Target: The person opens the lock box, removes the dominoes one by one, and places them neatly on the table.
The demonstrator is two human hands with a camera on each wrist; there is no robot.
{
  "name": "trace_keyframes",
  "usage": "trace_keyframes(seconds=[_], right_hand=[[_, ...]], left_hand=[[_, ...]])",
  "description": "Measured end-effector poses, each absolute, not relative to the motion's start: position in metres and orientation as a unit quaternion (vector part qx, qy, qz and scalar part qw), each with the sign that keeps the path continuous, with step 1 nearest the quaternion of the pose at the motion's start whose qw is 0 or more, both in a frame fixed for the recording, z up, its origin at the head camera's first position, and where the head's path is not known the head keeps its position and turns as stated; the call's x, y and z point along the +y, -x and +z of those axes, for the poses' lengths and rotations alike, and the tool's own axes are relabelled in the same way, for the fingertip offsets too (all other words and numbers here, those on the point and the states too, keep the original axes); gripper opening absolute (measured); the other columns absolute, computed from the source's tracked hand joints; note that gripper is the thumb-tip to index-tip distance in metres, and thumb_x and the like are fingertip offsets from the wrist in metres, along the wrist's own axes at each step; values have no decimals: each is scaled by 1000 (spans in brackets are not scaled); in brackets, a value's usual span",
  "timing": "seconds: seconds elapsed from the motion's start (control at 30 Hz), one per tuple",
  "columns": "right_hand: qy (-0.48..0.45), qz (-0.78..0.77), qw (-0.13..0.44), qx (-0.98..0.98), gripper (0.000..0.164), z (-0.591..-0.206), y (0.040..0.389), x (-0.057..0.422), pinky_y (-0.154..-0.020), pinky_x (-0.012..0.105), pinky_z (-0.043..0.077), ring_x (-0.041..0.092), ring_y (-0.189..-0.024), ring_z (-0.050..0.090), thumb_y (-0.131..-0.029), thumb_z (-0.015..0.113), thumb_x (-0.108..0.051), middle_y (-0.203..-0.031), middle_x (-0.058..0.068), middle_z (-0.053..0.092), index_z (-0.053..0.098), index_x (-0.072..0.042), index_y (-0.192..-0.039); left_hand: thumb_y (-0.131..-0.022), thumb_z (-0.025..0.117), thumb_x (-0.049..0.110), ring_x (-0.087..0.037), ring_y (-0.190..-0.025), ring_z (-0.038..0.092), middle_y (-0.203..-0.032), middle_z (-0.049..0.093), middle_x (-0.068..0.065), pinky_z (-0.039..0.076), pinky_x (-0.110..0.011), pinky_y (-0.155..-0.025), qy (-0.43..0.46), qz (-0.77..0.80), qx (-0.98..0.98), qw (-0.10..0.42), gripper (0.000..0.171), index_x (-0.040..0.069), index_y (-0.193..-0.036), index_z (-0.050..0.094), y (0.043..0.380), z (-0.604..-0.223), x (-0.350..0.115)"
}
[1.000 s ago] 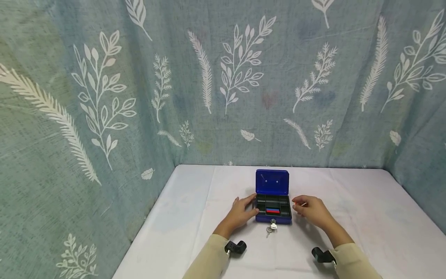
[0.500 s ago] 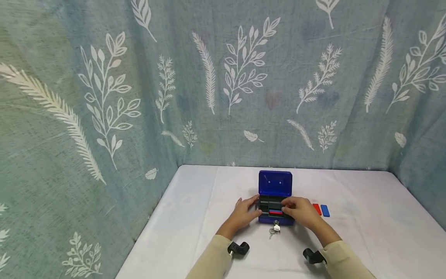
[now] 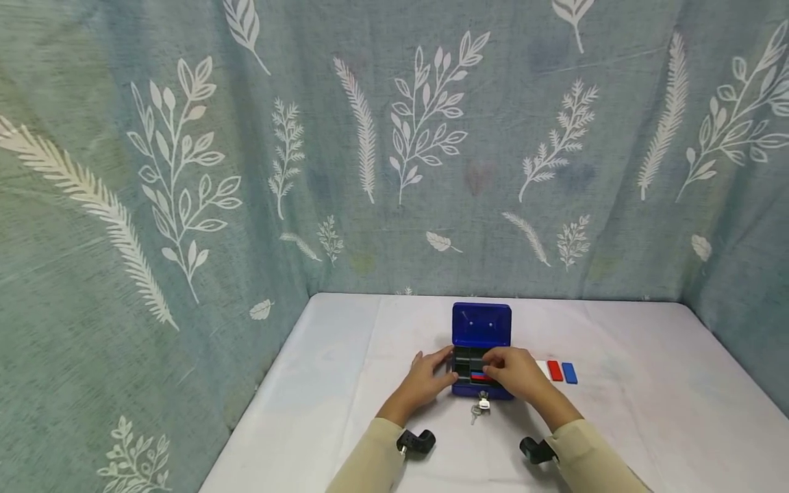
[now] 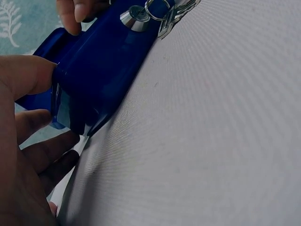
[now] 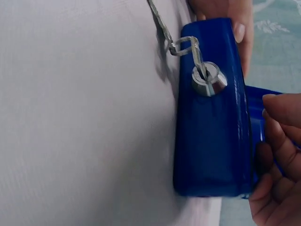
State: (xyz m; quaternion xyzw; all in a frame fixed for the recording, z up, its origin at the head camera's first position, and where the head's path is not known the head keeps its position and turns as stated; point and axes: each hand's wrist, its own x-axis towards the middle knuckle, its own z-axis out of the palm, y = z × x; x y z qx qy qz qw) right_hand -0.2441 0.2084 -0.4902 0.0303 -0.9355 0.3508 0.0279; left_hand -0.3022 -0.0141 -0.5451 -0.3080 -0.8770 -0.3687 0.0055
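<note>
A blue cash box [image 3: 468,392] stands with its lid [image 3: 481,322] raised and a black compartment tray [image 3: 459,356] inside. My left hand [image 3: 422,383] holds its left side, thumb at the front rim and fingers along the outer wall. Over the tray, my right hand [image 3: 520,373] has thumb and forefinger together; the small orange-red block seen in them earlier is hidden now. Blue and red flat blocks [image 3: 478,376] lie in a front compartment, partly beneath the right fingertips. A key [image 5: 200,63] sits in the front lock [image 5: 210,77], with another key [image 3: 475,412] hanging from it.
Right of the box, a white block [image 3: 543,369], a red block [image 3: 555,371] and a blue block [image 3: 570,373] lie on the white tablecloth [image 3: 629,411]. A leaf-patterned curtain [image 3: 370,171] closes off the back and left side.
My right hand has come left from beside the box to over its tray, uncovering the white, red and blue blocks on the table. The left hand stays on the box.
</note>
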Motion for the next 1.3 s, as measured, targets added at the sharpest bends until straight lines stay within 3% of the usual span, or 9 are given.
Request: trace_keyframes(seconds=[0.57,1.07,1.3], right_hand=[[-30,314,41,-948,13,-491,253,192,-81,44,52,16,-83,60,-83,75,-18,-87,-2,66,73,-13,-96],[-28,313,6,-949,15,-485,259,186,-74,43,52,19,-75,57,-78,79,-16,-80,-1,65,74,-11,-91],[-16,303,-18,-953,23,-479,265,185,-84,49,51,21,-84,61,-73,83,-15,-89,2,68,74,-10,-94]], left_hand=[[-90,62,37,-19,-133,44,-139,54,-2,10,-56,-115,311,-384,-869,4,63,15,-147,46,303,-546,-13],[-90,62,36,-20,-132,46,-138,55,-3,12,-57,-114,314,-374,-873,9,63,13,-146,47,302,-547,-14],[-89,63,35,-21,-131,47,-137,57,-4,13,-57,-114,315,-381,-869,14,63,11,-145,47,301,-546,-14]])
